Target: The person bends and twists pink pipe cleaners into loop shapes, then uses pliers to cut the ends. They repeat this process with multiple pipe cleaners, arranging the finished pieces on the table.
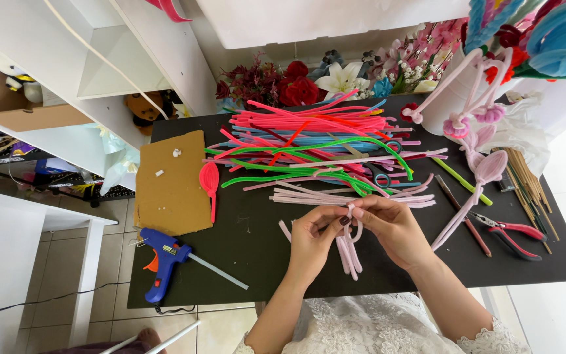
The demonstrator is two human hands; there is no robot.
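Both the left hand and right hand pinch a bundle of fuzzy pale-pink pipe cleaners at its top, keeping the hanging stems gathered together.

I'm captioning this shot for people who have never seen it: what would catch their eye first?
First, the heap of bright pipe cleaners, pink, green and blue, at the far middle of the black table. Just in front, the left hand and right hand pinch a bundle of pale pink stems. A blue glue gun lies at the near left edge.
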